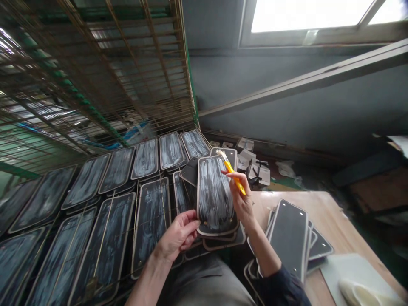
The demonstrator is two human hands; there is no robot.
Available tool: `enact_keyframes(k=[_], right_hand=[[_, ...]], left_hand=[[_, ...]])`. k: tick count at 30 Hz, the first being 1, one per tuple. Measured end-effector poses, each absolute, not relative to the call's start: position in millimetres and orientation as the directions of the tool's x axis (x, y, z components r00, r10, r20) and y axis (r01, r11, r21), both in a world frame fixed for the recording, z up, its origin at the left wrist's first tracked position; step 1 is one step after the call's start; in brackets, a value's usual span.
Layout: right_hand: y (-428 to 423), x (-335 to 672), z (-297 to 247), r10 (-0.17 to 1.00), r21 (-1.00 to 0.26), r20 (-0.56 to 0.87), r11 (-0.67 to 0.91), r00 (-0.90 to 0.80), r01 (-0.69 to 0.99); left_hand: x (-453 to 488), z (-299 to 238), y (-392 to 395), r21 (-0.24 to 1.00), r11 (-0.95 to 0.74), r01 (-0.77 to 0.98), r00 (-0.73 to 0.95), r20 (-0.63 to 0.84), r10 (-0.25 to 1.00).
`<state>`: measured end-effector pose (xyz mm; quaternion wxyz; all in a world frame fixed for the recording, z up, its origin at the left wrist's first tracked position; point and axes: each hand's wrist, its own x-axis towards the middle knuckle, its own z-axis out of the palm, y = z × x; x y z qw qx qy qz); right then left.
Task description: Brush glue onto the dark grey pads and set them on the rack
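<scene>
A dark rectangular panel (214,191) with rounded corners, a pale rim and white brushed streaks lies on other panels in front of me. My left hand (180,233) pinches its lower left edge between thumb and fingers. In my right hand (241,199) is a paintbrush (235,175) with a yellow handle, its pale bristles pointing up at the panel's far edge. Whether the bristles touch the surface, I cannot tell. Just beyond, the top of another dark panel (234,154) sticks out. A plain dark piece (190,171) leans at the left side.
Rows of streaked panels (145,159) lie on wire racking to the left, beneath a raised wire grid (153,51). Unstreaked panels (288,231) are stacked on a wooden table (328,208) at right, near a whitish container (357,293). Small boxes (259,172) stand by the wall.
</scene>
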<state>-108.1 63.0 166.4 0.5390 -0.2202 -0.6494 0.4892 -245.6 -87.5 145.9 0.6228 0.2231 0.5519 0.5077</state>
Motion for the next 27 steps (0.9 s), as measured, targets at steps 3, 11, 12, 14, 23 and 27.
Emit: enact_keyframes(k=[3,11,12,14,23,27], right_hand=[[87.7,-111.6,157.3,0.766,-0.86,0.506,0.48,-0.396,-0.171],[131.7,-109.0,146.6,0.619,-0.623,0.643,0.765,-0.452,0.162],[130.5,-107.7,149.1,0.646,-0.647,0.651,0.747,-0.398,0.155],[126.0,-104.3,154.5,0.714,-0.716,0.657,0.692,-0.242,0.097],[102.4,-80.3,136.5,0.674,-0.654,0.644,0.731,-0.362,0.197],[102.3,-74.0,119.4,0.507,-0.428,0.575,0.855,-0.642,0.292]], left_hand=[[-246.5,145.9,-85.1,0.86,0.366,-0.355,-0.096,-0.423,0.901],[-253.5,161.5,-81.7,0.917,0.28,-0.283,0.043,-0.28,0.959],[-254.6,163.3,-82.3,0.918,0.266,-0.294,0.044,-0.265,0.963],[-258.1,167.1,-84.6,0.92,0.236,-0.313,0.034,-0.237,0.971],[-306.5,205.6,-113.6,0.959,0.007,-0.284,-0.205,-0.067,0.977],[-326.3,224.5,-142.0,0.974,-0.101,-0.204,-0.341,0.026,0.94]])
